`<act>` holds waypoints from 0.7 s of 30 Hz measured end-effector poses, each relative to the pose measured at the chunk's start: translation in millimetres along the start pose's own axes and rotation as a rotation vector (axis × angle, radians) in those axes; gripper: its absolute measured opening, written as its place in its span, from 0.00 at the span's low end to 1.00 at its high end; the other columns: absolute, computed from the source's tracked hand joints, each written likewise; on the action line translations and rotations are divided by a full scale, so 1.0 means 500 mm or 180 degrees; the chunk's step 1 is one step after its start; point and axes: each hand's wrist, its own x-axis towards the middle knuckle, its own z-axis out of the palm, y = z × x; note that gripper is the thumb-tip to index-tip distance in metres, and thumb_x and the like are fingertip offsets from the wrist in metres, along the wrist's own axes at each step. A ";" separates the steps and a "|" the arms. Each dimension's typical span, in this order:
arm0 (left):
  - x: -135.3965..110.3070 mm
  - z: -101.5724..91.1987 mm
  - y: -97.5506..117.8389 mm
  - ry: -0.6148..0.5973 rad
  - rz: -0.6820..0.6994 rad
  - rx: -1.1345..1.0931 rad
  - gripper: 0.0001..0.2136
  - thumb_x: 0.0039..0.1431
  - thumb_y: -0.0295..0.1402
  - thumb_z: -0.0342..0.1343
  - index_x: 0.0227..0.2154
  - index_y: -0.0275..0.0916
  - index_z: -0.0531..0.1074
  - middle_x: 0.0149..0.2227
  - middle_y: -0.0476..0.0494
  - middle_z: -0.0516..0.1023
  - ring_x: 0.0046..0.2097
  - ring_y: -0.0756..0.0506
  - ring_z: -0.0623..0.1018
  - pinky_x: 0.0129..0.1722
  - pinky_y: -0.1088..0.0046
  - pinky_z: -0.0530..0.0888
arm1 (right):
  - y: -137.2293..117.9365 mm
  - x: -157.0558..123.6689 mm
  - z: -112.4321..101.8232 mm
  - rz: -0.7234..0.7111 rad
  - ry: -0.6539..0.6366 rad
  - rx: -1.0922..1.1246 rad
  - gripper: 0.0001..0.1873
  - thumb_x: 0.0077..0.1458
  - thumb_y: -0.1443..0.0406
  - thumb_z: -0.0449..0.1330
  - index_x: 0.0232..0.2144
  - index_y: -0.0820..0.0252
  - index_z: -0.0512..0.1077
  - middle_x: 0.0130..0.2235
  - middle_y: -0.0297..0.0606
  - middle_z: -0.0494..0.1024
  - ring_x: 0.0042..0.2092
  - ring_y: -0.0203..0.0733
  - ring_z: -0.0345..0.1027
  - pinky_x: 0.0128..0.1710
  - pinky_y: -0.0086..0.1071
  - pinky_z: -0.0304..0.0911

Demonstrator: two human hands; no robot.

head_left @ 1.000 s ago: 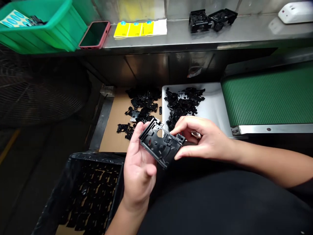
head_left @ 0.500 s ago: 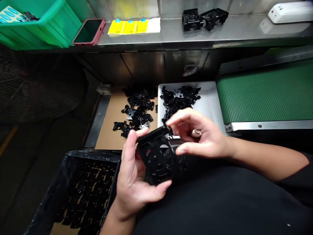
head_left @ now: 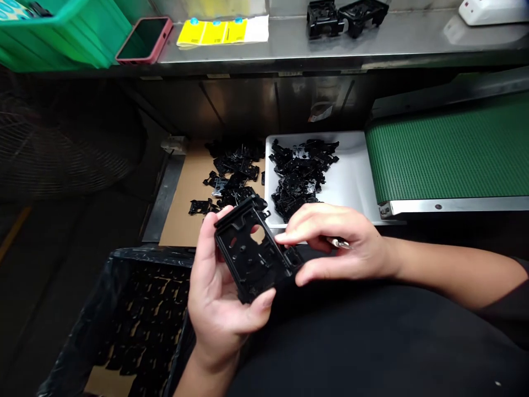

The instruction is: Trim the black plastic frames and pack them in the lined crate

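The left hand point(head_left: 217, 292) grasps a black moulded plastic frame point(head_left: 248, 253) upright in its curled fingers, round hole showing, while the right hand point(head_left: 343, 242) pinches the frame's right corner, which sits just in front of the white tray point(head_left: 351, 176).

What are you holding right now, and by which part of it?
A black plastic frame: the left hand cradles its back and left edge, and the right hand pinches its right corner.

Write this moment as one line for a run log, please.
Left hand: holds black plastic frame | Right hand: fingers at its edge | Nearby: white tray of black parts
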 end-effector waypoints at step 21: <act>0.015 0.025 -0.033 -0.0228 -0.0959 -0.0665 0.41 0.52 0.47 0.76 0.68 0.52 0.68 0.66 0.38 0.76 0.66 0.30 0.77 0.66 0.49 0.76 | -0.003 -0.026 0.022 0.0956 0.0560 0.0310 0.12 0.59 0.69 0.73 0.45 0.62 0.79 0.39 0.36 0.76 0.32 0.31 0.65 0.25 0.25 0.60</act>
